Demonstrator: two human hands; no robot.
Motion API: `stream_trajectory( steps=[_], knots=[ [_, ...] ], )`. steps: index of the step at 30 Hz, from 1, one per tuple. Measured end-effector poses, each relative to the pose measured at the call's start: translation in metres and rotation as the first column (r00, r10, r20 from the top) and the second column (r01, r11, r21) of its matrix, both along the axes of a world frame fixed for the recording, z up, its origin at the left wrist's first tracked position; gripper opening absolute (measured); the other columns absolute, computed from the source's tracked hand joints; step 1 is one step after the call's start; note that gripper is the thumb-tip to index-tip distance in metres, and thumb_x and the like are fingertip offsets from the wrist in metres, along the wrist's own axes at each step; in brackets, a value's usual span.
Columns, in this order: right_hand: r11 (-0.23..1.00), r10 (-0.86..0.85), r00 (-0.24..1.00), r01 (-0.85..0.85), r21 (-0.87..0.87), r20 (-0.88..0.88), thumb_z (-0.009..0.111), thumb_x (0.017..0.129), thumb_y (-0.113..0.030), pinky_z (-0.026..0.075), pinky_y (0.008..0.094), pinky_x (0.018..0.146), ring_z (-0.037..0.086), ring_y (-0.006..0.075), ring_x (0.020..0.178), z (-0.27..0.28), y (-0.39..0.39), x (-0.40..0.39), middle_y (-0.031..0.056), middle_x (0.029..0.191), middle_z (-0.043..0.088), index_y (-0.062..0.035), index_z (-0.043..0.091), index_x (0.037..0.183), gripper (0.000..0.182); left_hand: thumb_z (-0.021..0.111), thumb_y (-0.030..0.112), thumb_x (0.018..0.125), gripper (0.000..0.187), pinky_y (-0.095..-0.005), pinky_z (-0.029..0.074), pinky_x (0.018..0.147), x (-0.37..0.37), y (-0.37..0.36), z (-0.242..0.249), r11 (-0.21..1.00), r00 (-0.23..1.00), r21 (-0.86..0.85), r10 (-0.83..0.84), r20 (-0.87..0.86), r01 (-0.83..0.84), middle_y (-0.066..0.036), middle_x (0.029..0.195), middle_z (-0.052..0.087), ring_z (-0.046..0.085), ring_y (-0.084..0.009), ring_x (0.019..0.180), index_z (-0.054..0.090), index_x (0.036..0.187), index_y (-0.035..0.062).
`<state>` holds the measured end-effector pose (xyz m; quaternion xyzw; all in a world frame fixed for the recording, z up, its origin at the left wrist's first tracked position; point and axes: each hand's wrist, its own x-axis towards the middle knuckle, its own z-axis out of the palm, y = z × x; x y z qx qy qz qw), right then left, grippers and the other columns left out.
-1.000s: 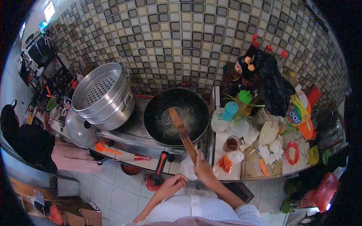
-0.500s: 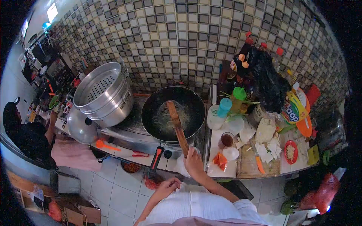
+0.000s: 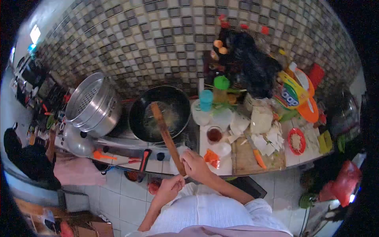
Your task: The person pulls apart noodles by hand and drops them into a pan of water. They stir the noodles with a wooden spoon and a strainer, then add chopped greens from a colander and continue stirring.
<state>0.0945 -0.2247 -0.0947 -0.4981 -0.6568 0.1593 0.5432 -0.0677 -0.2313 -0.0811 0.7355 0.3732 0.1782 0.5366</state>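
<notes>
- Leftward, we see a stacked metal steamer [image 3: 92,106], beside the black wok [image 3: 138,116].
- Our wooden spatula [image 3: 166,136] slants, its far end inside the wok.
- Our left hand [image 3: 169,189] has curled fingers by the spatula's near end; we cannot tell whether they grip it.
- Our right hand [image 3: 195,166] wraps its fingers around the spatula.
- Farther right, we have a knife [image 3: 259,158] on a cutting board [image 3: 241,161].

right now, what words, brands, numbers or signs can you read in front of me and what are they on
"oap", or possibly "aap": yellow-and-green packet; the start of the word is unclear, and its smaller print is unreadable.
Bottle label, left of the black plastic bag: too small and blurred to read.
Wooden spatula and black pan: no lettering visible.
No numbers or signs are readable.
</notes>
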Motion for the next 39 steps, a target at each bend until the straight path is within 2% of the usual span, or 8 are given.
stream_trajectory(
  steps=[8, 13, 17, 27, 30, 32, 33, 39],
  knots=[
    [0.900, -0.435, 0.879, 0.431, 0.065, 0.195, 0.050, 0.070, -0.001, 0.042, 0.0388, 0.064, 0.052, 0.0319, 0.073, 0.019, -0.104, 0.150, 0.0143, 0.076, 0.052, -0.0030, 0.052, 0.084, 0.014, 0.036, -0.009, 0.070, 0.016, -0.0212, 0.037, 0.051, 0.108, -0.013, 0.027, 0.979, 0.972, 0.021, -0.205, 0.113, 0.204, -0.005, 0.059, 0.046, 0.045, -0.0108, 0.054, 0.047, 0.076, 0.0013],
    [0.402, -0.883, 0.380, 0.915, 0.025, 0.275, 0.053, 0.075, -0.009, 0.041, 0.0377, 0.063, 0.054, 0.0296, 0.072, 0.015, -0.185, 0.326, 0.0153, 0.075, 0.055, -0.0019, 0.050, 0.084, 0.012, 0.043, -0.007, 0.072, 0.012, -0.0225, 0.038, 0.051, 0.174, -0.041, 0.031, 0.890, 0.884, -0.030, -0.447, 0.137, 0.455, -0.004, 0.060, 0.048, 0.046, -0.0095, 0.054, 0.049, 0.078, 0.0017],
    [0.199, -0.645, 0.367, 0.928, -0.316, 0.670, 0.059, 0.073, -0.025, 0.042, 0.0427, 0.073, 0.054, 0.0345, 0.084, -0.058, -0.216, 0.452, 0.0191, 0.087, 0.056, -0.0029, 0.045, 0.112, 0.046, 0.044, -0.005, 0.073, 0.011, -0.0227, 0.037, 0.051, 0.215, -0.059, 0.016, 0.858, 0.857, -0.036, -0.507, 0.094, 0.512, -0.004, 0.058, 0.045, 0.044, -0.0098, 0.053, 0.049, 0.080, 0.0018],
    [0.287, -0.560, 0.396, 0.917, -0.278, 0.728, 0.068, 0.063, -0.031, 0.039, 0.0470, 0.084, 0.047, 0.0417, 0.103, -0.121, -0.215, 0.475, 0.0266, 0.113, 0.047, 0.0012, 0.036, 0.120, 0.073, 0.034, -0.008, 0.073, 0.019, -0.0233, 0.035, 0.049, 0.254, -0.078, 0.014, 0.928, 0.914, -0.041, -0.357, 0.190, 0.371, -0.003, 0.057, 0.043, 0.040, -0.0106, 0.052, 0.049, 0.080, 0.0011],
    [0.378, -0.696, 0.414, 0.906, -0.192, 0.587, 0.065, 0.070, -0.022, 0.045, 0.0406, 0.077, 0.054, 0.0339, 0.093, -0.117, -0.218, 0.476, 0.0189, 0.106, 0.053, 0.0002, 0.038, 0.116, 0.058, 0.032, -0.008, 0.074, 0.020, -0.0225, 0.035, 0.049, 0.249, -0.077, 0.007, 0.926, 0.926, -0.092, -0.354, 0.131, 0.367, -0.003, 0.059, 0.044, 0.040, -0.0094, 0.054, 0.049, 0.079, 0.0008],
    [0.579, -0.804, 0.527, 0.594, -0.558, -0.274, 0.059, 0.076, -0.011, 0.048, 0.0318, 0.071, 0.058, 0.0234, 0.085, -0.079, -0.222, 0.458, 0.0112, 0.099, 0.057, -0.0015, 0.041, 0.113, 0.042, 0.032, -0.008, 0.074, 0.021, -0.0217, 0.035, 0.051, 0.246, -0.077, 0.006, 0.932, 0.939, -0.133, -0.321, 0.121, 0.336, -0.002, 0.059, 0.043, 0.040, -0.0082, 0.055, 0.049, 0.082, 0.0005],
    [0.581, -0.803, 0.528, 0.593, -0.558, -0.275, 0.059, 0.076, -0.011, 0.048, 0.0318, 0.071, 0.058, 0.0234, 0.085, -0.067, -0.225, 0.452, 0.0112, 0.099, 0.057, -0.0015, 0.041, 0.113, 0.042, 0.032, -0.008, 0.074, 0.021, -0.0217, 0.035, 0.051, 0.246, -0.076, 0.004, 0.933, 0.940, -0.132, -0.320, 0.120, 0.335, -0.002, 0.059, 0.043, 0.040, -0.0082, 0.055, 0.049, 0.082, 0.0005],
    [0.871, -0.415, 0.148, 0.349, -0.345, -0.898, 0.055, 0.078, -0.004, 0.050, 0.0310, 0.072, 0.057, 0.0182, 0.088, 0.006, -0.222, 0.395, 0.0088, 0.101, 0.056, -0.0030, 0.045, 0.109, 0.032, 0.033, -0.008, 0.074, 0.029, -0.0202, 0.036, 0.055, 0.247, -0.067, -0.014, 0.939, 0.947, -0.255, -0.157, 0.279, 0.231, 0.000, 0.065, 0.045, 0.042, -0.0073, 0.060, 0.043, 0.099, 0.0006]
  ],
)
